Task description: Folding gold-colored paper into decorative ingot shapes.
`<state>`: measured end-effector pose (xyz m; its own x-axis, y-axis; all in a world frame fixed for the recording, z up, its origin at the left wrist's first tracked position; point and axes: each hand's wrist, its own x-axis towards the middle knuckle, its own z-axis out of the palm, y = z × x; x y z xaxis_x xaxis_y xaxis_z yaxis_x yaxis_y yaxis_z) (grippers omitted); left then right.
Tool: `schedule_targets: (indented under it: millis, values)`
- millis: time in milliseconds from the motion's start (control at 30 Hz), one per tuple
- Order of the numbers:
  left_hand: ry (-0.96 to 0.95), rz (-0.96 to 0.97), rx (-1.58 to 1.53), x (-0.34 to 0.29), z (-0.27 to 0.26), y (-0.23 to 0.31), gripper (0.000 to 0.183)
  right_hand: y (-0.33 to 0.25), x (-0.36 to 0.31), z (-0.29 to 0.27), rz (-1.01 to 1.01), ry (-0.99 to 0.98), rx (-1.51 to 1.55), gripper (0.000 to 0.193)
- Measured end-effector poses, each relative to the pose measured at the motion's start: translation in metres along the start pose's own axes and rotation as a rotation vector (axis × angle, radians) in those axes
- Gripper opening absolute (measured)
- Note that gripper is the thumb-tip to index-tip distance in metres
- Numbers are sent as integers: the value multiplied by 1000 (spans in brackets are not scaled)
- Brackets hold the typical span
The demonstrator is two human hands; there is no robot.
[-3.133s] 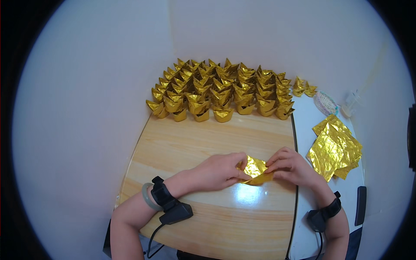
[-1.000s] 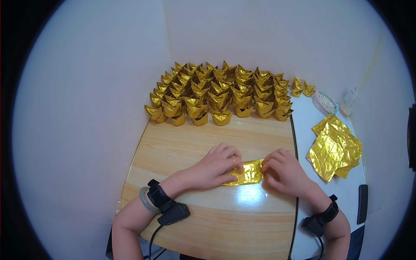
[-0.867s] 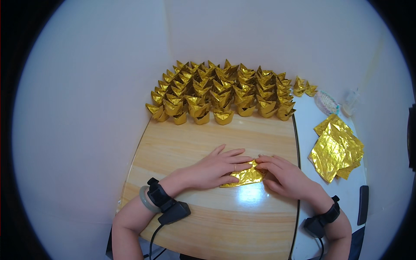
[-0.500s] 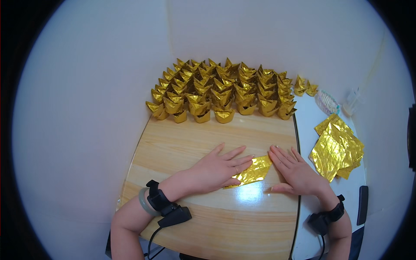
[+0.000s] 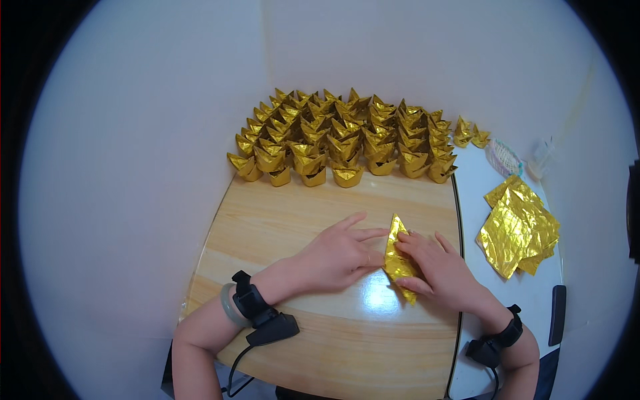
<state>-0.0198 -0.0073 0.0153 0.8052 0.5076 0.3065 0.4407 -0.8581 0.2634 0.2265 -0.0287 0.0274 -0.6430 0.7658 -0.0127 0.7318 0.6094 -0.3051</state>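
Observation:
A folded piece of gold foil paper (image 5: 400,261) stands out on the wooden table, long and narrow, its pointed end facing away from me. My right hand (image 5: 437,270) lies over its right side, fingers bent on the upper part and thumb on the lower part, gripping it. From the left, my left hand (image 5: 347,257) reaches across with fingers stretched out, and its fingertips touch the paper's left edge. Part of the paper is hidden under the right hand.
Several rows of folded gold paper ingots (image 5: 347,177) line the back of the wooden table (image 5: 300,220). On the white surface at right lie gold foil sheets (image 5: 517,230), a pale woven oval item (image 5: 505,158) and a clear container (image 5: 541,160). Two small folded pieces (image 5: 463,133) stand behind.
The gold paper has turned from lying crosswise to pointing away from me. My right hand has moved onto it, while my left hand has slid back to its left edge.

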Motion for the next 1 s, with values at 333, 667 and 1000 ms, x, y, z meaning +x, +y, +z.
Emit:
schedule_targets:
  millis: [333, 667, 1000]
  values:
    - [96, -13, -139, -2, 25, -12, 26, 26, 3, -5, -366, -74, 53, 44]
    - [67, -209, 412, -5, 32, 39, 35, -3, -6, 5, -211, -94, -204, 99]
    - [53, -262, 123, 2, 19, 28, 29, -1, 2, 15, -287, -68, -204, 94]
